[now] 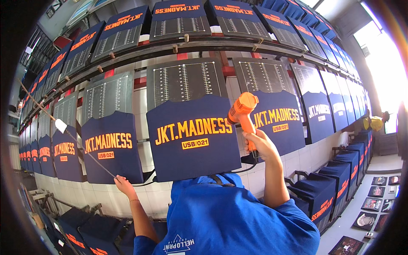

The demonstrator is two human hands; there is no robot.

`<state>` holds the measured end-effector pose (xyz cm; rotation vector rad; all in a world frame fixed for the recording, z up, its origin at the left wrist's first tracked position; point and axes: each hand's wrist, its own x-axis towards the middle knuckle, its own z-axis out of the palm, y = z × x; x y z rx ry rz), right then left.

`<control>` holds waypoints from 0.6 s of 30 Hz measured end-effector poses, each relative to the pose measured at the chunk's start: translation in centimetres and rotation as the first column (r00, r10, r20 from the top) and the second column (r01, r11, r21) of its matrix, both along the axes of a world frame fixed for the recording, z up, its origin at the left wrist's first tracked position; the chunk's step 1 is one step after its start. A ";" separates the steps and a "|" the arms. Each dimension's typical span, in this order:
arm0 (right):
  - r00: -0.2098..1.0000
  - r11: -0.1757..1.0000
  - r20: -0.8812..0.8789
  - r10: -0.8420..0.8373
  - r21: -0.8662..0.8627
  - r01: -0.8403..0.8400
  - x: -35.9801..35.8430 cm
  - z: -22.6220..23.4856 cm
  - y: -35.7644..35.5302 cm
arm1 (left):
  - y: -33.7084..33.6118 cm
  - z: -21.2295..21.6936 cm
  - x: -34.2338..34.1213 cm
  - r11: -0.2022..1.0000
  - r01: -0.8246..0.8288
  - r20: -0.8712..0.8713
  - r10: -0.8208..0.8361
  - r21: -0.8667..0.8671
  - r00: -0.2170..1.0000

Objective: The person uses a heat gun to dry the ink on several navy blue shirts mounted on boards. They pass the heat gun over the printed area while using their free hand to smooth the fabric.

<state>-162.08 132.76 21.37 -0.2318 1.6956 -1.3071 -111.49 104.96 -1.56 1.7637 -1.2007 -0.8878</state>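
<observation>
In my right hand (pixel 262 146) is the handle of an orange hot-air gun (pixel 244 111), fingers wrapped round it. The gun's dark end hangs over the right end of the print on a navy shirt (pixel 191 159), which is stretched on a dark board in front of me. My left hand (pixel 123 186), low on the left, is closed on a thin grey cord (pixel 95 160). That cord runs up to the far left past a white piece (pixel 60 125), and a dark stretch of cable shows between my hands, partly hidden behind the shirt board.
More boards with printed navy shirts stand to the left (pixel 111 146) and right (pixel 278 121). Behind a long rail (pixel 187 42) with pegs is a second row (pixel 180 27). Covered boards (pixel 316 191) also stand behind me. Someone in yellow (pixel 374 123) is far right.
</observation>
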 end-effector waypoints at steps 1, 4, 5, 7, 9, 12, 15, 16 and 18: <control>1.000 1.000 -0.008 0.009 -0.002 -0.009 -0.1 -0.3 0.0 | -0.2 -0.3 -0.1 1.000 0.017 0.128 -0.014 -0.019 0.992; 1.000 1.000 0.002 0.000 0.002 0.000 -0.3 -0.4 -0.5 | 0.0 -0.8 -1.2 1.000 -0.007 0.322 0.012 -0.015 0.947; 1.000 1.000 0.006 -0.010 0.004 0.010 -0.2 -0.3 -0.6 | 0.2 -0.4 -1.8 1.000 -0.019 0.374 0.019 -0.005 0.927; 1.000 1.000 0.025 -0.010 -0.009 0.011 -0.4 -0.5 -0.6 | 0.8 0.2 -3.1 0.995 -0.027 0.503 0.071 -0.095 0.861; 0.999 1.000 0.032 -0.005 -0.011 0.005 -0.5 -0.6 -0.6 | 0.6 0.1 -3.0 0.998 -0.030 0.541 0.058 -0.061 0.839; 0.999 1.000 0.032 0.026 -0.005 -0.026 -0.4 -0.4 -0.2 | 0.8 0.5 -3.7 0.997 -0.053 0.582 0.077 -0.057 0.810; 0.997 0.998 0.052 0.059 -0.012 -0.059 -0.1 -0.2 0.9 | 1.1 1.0 -4.8 0.995 -0.081 0.617 0.103 -0.065 0.780; 0.997 0.998 0.051 0.057 -0.004 -0.057 0.2 -0.3 1.3 | 1.1 1.0 -4.9 0.993 -0.092 0.629 0.114 -0.067 0.769; 0.998 0.999 0.044 0.047 0.001 -0.047 0.3 -0.4 1.5 | 1.1 0.7 -5.1 0.990 -0.094 0.680 0.143 -0.109 0.719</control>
